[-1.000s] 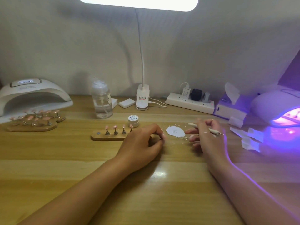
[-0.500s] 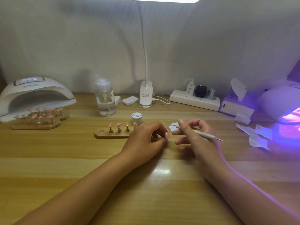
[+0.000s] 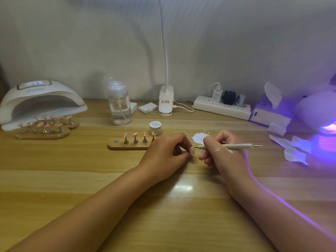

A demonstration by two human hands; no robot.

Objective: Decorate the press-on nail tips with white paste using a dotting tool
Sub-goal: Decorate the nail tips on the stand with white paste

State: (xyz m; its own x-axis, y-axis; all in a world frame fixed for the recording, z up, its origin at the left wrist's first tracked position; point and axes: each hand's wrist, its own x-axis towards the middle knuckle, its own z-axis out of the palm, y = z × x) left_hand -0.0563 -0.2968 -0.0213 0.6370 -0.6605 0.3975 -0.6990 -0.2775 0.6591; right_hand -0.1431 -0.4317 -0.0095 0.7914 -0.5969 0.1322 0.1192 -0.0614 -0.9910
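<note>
The dotting tool (image 3: 225, 146) is held level in the closed grip of the right hand (image 3: 224, 155), point aimed left, just short of the left hand (image 3: 163, 153); a nail tip (image 3: 192, 151) is apparently pinched there.

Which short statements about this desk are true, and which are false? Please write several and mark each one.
1. The right hand holds the dotting tool. True.
2. The small white jar lies on its side. False: it stands upright with its lid on.
3. The nail lamp at the right glows purple. True.
4. The clear bottle stands right of the power strip. False: it stands left of it.
5. Pink nail tips stand on the wooden holder. True.
</note>
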